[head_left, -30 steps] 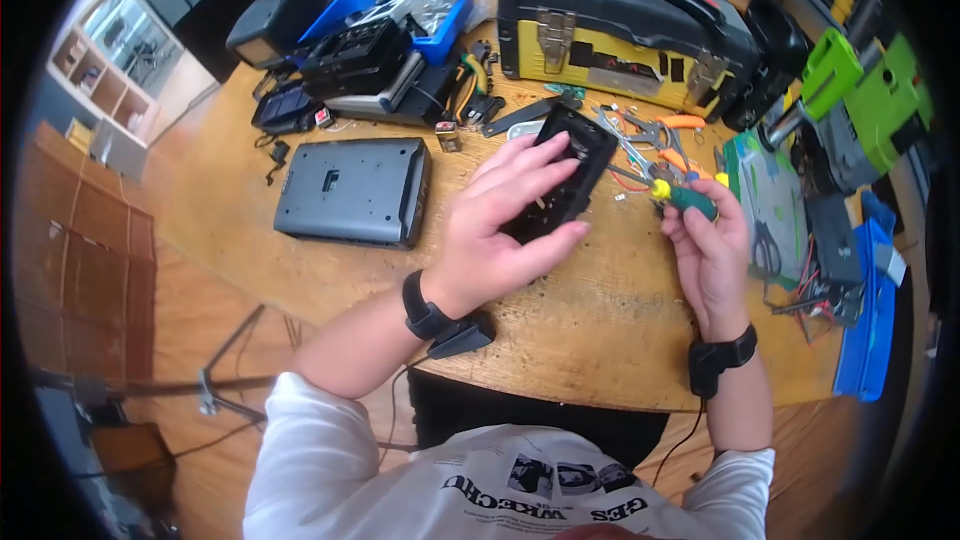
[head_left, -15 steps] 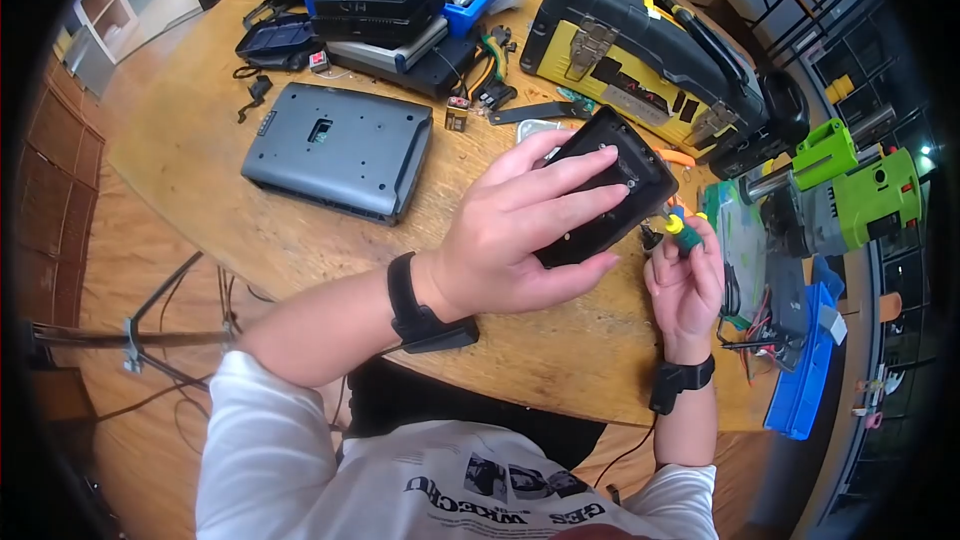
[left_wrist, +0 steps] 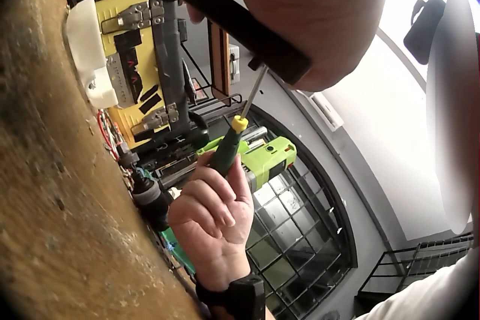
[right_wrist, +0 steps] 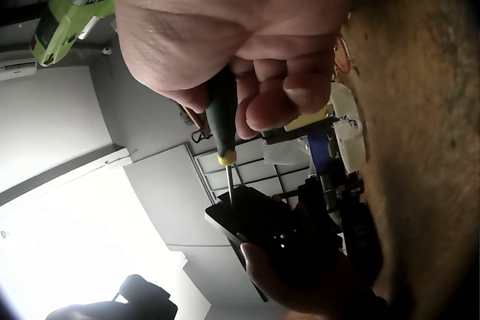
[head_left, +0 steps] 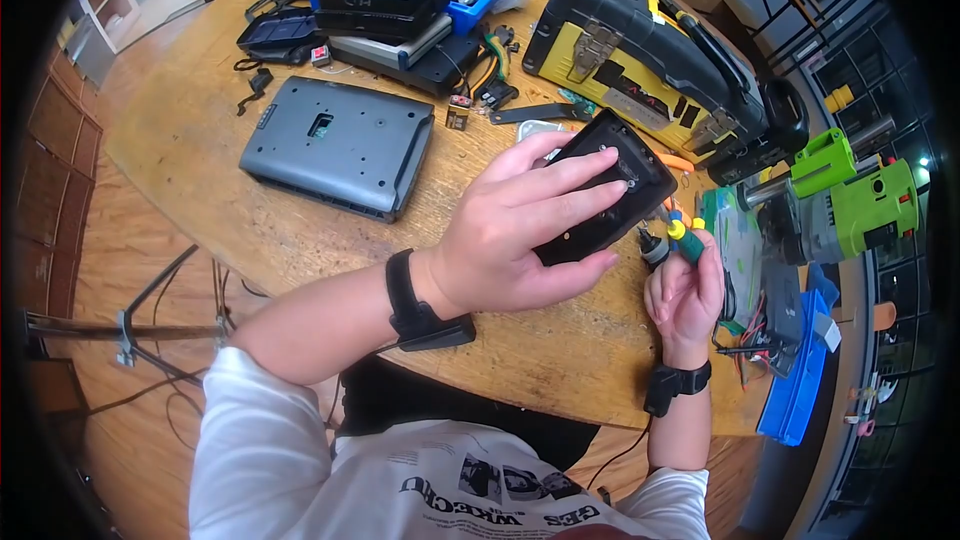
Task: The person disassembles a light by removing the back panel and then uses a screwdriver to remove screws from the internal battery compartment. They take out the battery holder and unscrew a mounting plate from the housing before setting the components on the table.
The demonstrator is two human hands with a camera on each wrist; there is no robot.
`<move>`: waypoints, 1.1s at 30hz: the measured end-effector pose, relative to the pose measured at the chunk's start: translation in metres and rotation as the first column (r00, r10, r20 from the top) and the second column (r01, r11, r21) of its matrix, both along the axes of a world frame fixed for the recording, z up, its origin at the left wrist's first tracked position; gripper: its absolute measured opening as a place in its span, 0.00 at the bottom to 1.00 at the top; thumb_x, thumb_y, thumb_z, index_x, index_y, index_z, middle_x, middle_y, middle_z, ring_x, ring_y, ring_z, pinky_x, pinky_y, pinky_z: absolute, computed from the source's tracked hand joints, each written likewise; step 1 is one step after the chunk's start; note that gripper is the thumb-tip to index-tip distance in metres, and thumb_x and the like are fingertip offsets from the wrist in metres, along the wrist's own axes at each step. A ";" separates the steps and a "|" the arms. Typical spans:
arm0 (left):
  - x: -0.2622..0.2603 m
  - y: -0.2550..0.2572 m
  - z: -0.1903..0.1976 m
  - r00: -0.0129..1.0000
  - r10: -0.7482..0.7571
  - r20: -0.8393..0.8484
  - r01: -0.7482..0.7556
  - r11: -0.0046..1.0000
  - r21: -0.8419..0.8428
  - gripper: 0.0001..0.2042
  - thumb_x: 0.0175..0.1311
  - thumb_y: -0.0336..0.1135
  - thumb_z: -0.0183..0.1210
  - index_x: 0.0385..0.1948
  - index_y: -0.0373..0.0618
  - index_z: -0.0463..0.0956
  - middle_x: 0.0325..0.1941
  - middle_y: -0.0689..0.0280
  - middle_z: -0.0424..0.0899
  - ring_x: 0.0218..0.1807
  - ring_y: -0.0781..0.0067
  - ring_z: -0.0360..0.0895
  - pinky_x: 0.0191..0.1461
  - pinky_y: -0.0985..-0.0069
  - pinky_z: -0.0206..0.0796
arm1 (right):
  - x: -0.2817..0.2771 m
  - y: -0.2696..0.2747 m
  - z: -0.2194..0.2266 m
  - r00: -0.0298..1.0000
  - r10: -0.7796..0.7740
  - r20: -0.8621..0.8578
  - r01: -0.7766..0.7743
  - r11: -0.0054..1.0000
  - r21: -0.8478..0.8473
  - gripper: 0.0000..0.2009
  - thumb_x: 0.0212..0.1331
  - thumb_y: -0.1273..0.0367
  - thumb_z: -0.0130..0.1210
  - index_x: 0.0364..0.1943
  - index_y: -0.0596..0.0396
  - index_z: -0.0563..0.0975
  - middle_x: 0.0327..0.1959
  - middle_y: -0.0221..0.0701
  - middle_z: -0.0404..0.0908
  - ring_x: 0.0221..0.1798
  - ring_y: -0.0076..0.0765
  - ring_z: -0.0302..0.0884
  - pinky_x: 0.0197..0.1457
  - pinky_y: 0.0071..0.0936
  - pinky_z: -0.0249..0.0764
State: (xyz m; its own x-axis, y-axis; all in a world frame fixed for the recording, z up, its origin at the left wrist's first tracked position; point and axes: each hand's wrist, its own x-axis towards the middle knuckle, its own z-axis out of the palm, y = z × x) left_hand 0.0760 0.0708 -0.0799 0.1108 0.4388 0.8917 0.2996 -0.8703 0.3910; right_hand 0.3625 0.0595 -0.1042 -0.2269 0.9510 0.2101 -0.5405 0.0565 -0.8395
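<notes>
My left hand (head_left: 500, 230) holds a black plastic housing (head_left: 645, 185) up over the table, tilted, with fingers spread across one face and the thumb along its near edge. Between the thumb and fingers of my right hand (head_left: 682, 300) is a screwdriver (head_left: 688, 243) with a green handle and yellow collar. In the left wrist view the screwdriver's (left_wrist: 227, 151) shaft points up to one end of the housing (left_wrist: 232, 24). Seen from the right wrist, its tip meets the housing (right_wrist: 262, 222) near a corner; the screw itself is hidden.
A larger dark grey device case (head_left: 340, 145) lies on the wooden table (head_left: 300, 255) to the left. Behind stand a black and yellow toolbox (head_left: 620, 65) and a blue bin (head_left: 485, 12) near stacked black parts. A green power tool (head_left: 865, 195) and another blue tray (head_left: 800, 370) are at the right.
The head view has shifted and turned. My right hand has brought the screwdriver closer to the housing's right end. The left hand keeps its hold on the housing.
</notes>
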 end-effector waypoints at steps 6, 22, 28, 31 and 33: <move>0.000 0.000 0.000 1.000 0.010 -0.008 -0.010 1.000 0.007 0.26 0.47 0.36 0.78 0.52 0.43 0.85 0.60 0.52 0.85 0.57 0.46 0.82 0.68 0.54 0.71 | -0.007 -0.001 0.004 0.998 -0.057 0.033 0.057 0.998 0.002 0.18 0.82 0.57 0.35 0.59 0.55 0.69 0.19 0.38 0.74 0.10 0.30 0.63 0.13 0.24 0.60; -0.003 0.002 -0.004 0.999 -0.029 -0.037 0.026 0.996 -0.080 0.27 0.50 0.34 0.76 0.55 0.38 0.83 0.63 0.47 0.83 0.64 0.40 0.79 0.69 0.54 0.68 | 0.011 0.002 0.000 0.995 0.017 0.098 -0.009 0.997 -0.081 0.17 0.80 0.53 0.40 0.56 0.49 0.70 0.20 0.31 0.67 0.13 0.27 0.60 0.17 0.22 0.58; -0.002 0.003 -0.007 0.999 -0.022 -0.031 0.019 0.996 -0.093 0.27 0.51 0.34 0.76 0.55 0.38 0.83 0.62 0.46 0.84 0.63 0.42 0.80 0.71 0.54 0.67 | 0.000 -0.001 0.007 0.999 -0.044 0.004 0.044 0.998 -0.045 0.17 0.83 0.54 0.36 0.53 0.51 0.72 0.20 0.30 0.69 0.10 0.25 0.56 0.14 0.21 0.54; -0.002 0.003 -0.006 0.999 -0.020 -0.036 0.016 0.995 -0.096 0.27 0.51 0.35 0.76 0.55 0.37 0.83 0.62 0.47 0.84 0.64 0.43 0.80 0.71 0.55 0.66 | 0.014 0.003 -0.002 0.999 0.023 0.040 -0.022 0.999 -0.031 0.16 0.82 0.56 0.39 0.55 0.50 0.71 0.22 0.33 0.71 0.12 0.25 0.58 0.15 0.21 0.55; -0.002 0.002 -0.006 0.999 -0.021 -0.049 0.016 0.994 -0.107 0.27 0.52 0.34 0.76 0.56 0.37 0.83 0.63 0.46 0.84 0.64 0.45 0.80 0.72 0.55 0.66 | 0.013 0.004 -0.002 0.994 -0.033 0.105 0.045 0.993 -0.108 0.15 0.81 0.57 0.40 0.56 0.50 0.71 0.25 0.34 0.73 0.14 0.26 0.60 0.16 0.21 0.56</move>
